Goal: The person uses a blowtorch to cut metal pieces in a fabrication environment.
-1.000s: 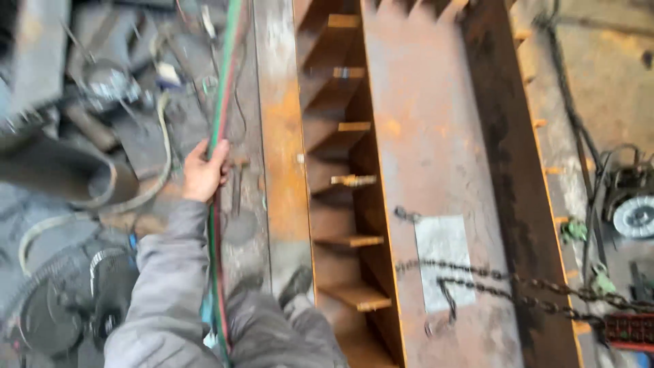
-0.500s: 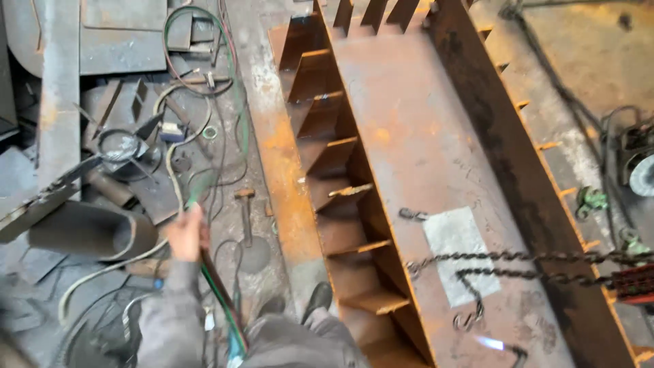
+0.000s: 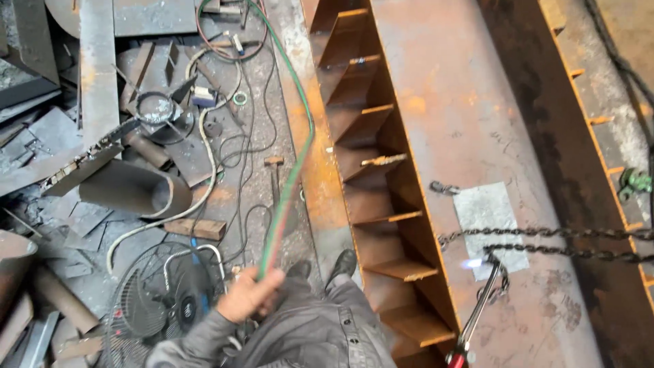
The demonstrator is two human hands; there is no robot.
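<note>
workshop floor of grey concrete, littered with steel offcuts, cables, a hammer (image 3: 274, 163) and a fan (image 3: 163, 307) at lower left. a long rusty beam (image 3: 470, 116) with welded ribs runs up the right side, with a chain (image 3: 545, 235) lying across it. the left hand (image 3: 248, 296), seen from above, is closed around a green and red hose (image 3: 293, 170) that arcs up over the floor. a lit torch (image 3: 477, 307) points at the beam near the chain; the right hand is out of view.
</note>
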